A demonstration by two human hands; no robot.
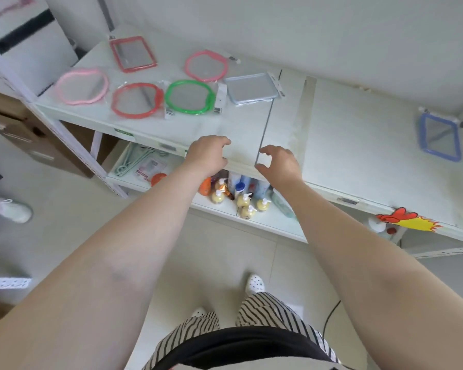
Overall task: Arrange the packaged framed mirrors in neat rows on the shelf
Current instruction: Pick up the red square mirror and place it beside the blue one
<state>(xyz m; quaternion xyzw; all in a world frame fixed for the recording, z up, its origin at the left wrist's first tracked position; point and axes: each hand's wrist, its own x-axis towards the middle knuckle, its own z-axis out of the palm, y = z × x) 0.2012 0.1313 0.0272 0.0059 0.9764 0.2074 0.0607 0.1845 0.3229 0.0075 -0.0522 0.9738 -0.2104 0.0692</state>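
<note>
Several packaged mirrors lie flat on the white top shelf (241, 129). At the left are a pale pink round mirror (82, 86), a red round one (137, 100) and a green round one (190, 96). Behind them lie a red rectangular mirror (132, 53) and a pink round one (207, 65). A light blue square mirror (250, 88) lies right of the green one. Far right lies a blue rectangular mirror (440, 136), alone. My left hand (207, 153) and my right hand (278, 162) hover at the shelf's front edge, fingers curled and apart, holding nothing.
The lower shelf holds pump bottles (245, 201), orange items and green hangers (134, 161). A yellow and red sticker (409, 221) hangs on the shelf's front edge at the right. A cardboard box (16, 129) stands at the left; another person's shoe (11, 210) is on the floor.
</note>
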